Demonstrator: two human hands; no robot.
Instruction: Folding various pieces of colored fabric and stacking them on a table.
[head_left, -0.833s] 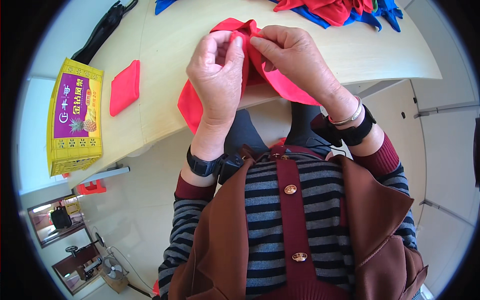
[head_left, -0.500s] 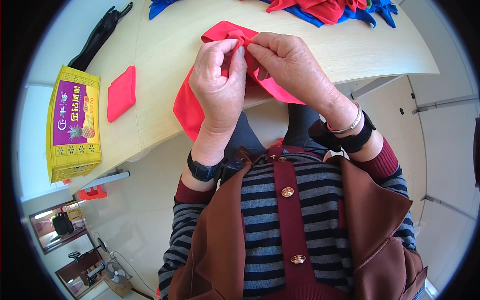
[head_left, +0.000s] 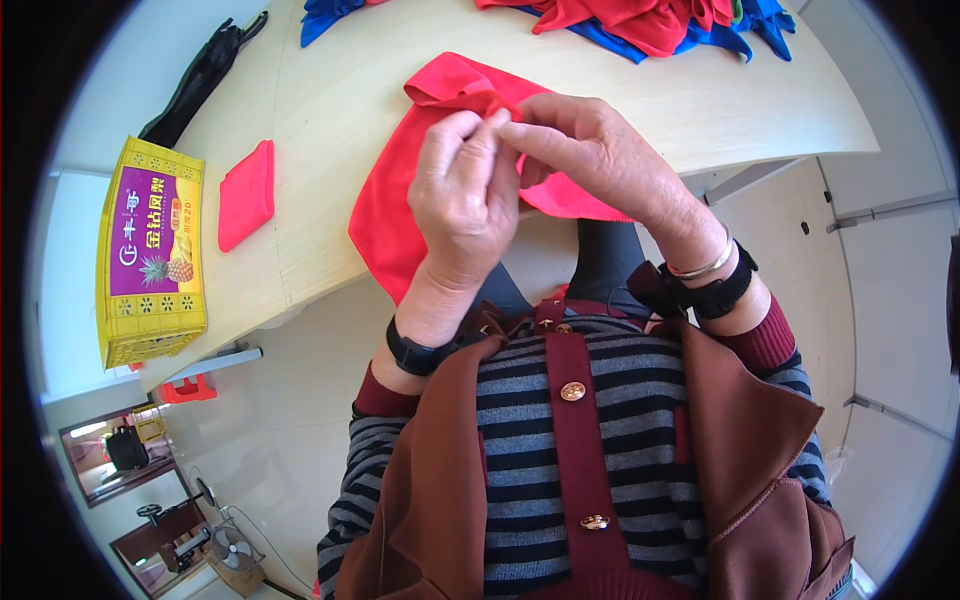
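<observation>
A red cloth point(head_left: 390, 200) lies partly on the table and hangs over its near edge, with one part folded over at the top. My left hand point(head_left: 465, 190) pinches the cloth's edge between thumb and fingers. Right beside it, my right hand point(head_left: 580, 150) grips the same edge, its thumb almost touching the left fingertips. The exact spot between the fingertips is hidden. To the left, a folded red cloth point(head_left: 246, 195) rests flat on the table.
On the pale wooden table point(head_left: 330, 130), a yellow and purple carton point(head_left: 150, 250) stands at the left edge. Behind it lies a black folded umbrella point(head_left: 200, 85). Heaped red and blue cloths point(head_left: 650, 25) lie at the far side. White cabinets point(head_left: 890, 280) stand at right.
Both hands have shifted slightly nearer to me and to the right, drawing the cloth's held edge along. More of the cloth now lies spread to the left of my hands.
</observation>
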